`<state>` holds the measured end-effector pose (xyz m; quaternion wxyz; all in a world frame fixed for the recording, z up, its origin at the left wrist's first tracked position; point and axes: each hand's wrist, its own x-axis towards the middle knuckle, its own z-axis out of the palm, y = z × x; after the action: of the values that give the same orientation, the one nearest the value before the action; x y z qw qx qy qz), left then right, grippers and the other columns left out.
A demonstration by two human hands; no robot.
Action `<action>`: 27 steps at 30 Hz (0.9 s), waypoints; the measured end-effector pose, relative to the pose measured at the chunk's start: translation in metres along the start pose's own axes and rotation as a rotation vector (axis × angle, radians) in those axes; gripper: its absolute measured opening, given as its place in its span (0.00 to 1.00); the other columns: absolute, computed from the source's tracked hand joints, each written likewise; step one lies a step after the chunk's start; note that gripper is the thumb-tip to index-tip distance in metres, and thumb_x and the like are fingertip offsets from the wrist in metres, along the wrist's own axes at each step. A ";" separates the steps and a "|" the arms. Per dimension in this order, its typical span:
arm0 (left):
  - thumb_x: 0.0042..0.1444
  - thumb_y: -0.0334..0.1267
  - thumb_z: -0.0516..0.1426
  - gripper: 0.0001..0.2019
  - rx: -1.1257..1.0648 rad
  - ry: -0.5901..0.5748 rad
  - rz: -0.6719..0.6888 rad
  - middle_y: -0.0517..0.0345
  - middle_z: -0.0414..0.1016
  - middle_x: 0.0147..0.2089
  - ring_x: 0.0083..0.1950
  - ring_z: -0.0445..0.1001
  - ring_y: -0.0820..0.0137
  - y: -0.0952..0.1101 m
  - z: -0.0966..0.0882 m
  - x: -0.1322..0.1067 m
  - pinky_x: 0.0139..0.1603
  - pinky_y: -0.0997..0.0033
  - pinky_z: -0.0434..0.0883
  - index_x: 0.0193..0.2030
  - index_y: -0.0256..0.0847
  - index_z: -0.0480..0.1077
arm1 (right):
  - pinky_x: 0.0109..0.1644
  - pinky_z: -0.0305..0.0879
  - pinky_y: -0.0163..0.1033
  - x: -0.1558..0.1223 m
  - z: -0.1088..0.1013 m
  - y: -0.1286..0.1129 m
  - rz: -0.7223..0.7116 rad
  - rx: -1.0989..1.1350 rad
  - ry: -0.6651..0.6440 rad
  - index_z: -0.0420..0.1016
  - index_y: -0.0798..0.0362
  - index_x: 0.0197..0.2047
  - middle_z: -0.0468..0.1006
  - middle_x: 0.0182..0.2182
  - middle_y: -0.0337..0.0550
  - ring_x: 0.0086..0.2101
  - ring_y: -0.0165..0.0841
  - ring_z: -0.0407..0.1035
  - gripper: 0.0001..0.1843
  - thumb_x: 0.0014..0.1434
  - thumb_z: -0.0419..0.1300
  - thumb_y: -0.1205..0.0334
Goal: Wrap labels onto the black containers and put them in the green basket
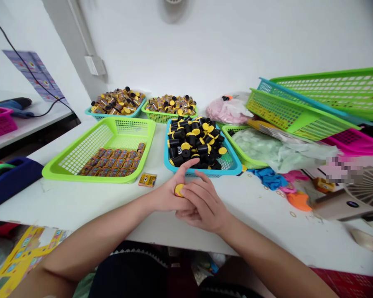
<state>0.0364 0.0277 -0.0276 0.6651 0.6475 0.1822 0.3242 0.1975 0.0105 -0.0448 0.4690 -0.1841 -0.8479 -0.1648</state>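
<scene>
Yellow-capped roll [179, 190] in left hand [165, 196]

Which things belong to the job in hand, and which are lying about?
In hand: left hand, right hand, yellow-capped piece, blue basket of black cylinders, green basket of labelled cylinders, loose label.
Lying about: stacked baskets, plastic bags, fan, tape dispenser.

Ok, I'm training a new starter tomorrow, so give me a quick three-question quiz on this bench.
1. True or false: the loose sticker lies on the table, outside the lime basket.
2. Where are the black-and-yellow rolls heaped? A pink basket; B blue basket; C lime basket.
3. Fill in: the left hand and right hand meet around a piece whose visible end is ____.
Key: 1 true; 2 B; 3 yellow.
</scene>
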 end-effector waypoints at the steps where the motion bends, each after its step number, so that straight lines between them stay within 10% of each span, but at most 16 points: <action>1: 0.46 0.33 0.61 0.51 0.033 0.031 0.017 0.77 0.56 0.20 0.18 0.59 0.78 0.000 0.001 0.001 0.20 0.79 0.56 0.71 0.44 0.33 | 0.63 0.65 0.61 0.000 -0.001 0.000 -0.007 -0.018 -0.005 0.65 0.57 0.59 0.77 0.44 0.51 0.49 0.42 0.70 0.28 0.57 0.63 0.64; 11: 0.47 0.30 0.60 0.37 0.560 0.501 0.170 0.57 0.70 0.40 0.39 0.74 0.69 0.002 0.007 0.006 0.38 0.70 0.73 0.63 0.42 0.48 | 0.62 0.65 0.64 -0.004 0.002 0.015 0.036 -0.125 -0.027 0.65 0.53 0.60 0.75 0.42 0.49 0.46 0.41 0.70 0.25 0.60 0.62 0.61; 15: 0.49 0.36 0.63 0.20 0.636 0.489 0.035 0.61 0.73 0.36 0.37 0.75 0.71 0.024 0.008 -0.006 0.42 0.69 0.76 0.49 0.43 0.64 | 0.56 0.74 0.57 0.001 -0.001 0.018 0.000 -0.110 0.036 0.63 0.55 0.61 0.74 0.45 0.52 0.49 0.43 0.71 0.26 0.61 0.61 0.58; 27: 0.47 0.39 0.67 0.19 0.445 0.558 0.015 0.61 0.78 0.32 0.34 0.78 0.70 0.030 0.021 -0.024 0.37 0.70 0.79 0.44 0.42 0.66 | 0.52 0.78 0.47 -0.002 0.002 0.006 0.022 -0.011 0.026 0.52 0.60 0.69 0.77 0.49 0.58 0.52 0.43 0.73 0.37 0.62 0.61 0.59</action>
<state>0.0268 -0.0053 -0.0010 0.4300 0.6644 0.4182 0.4458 0.1997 0.0167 -0.0466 0.4809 -0.1937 -0.8388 -0.1665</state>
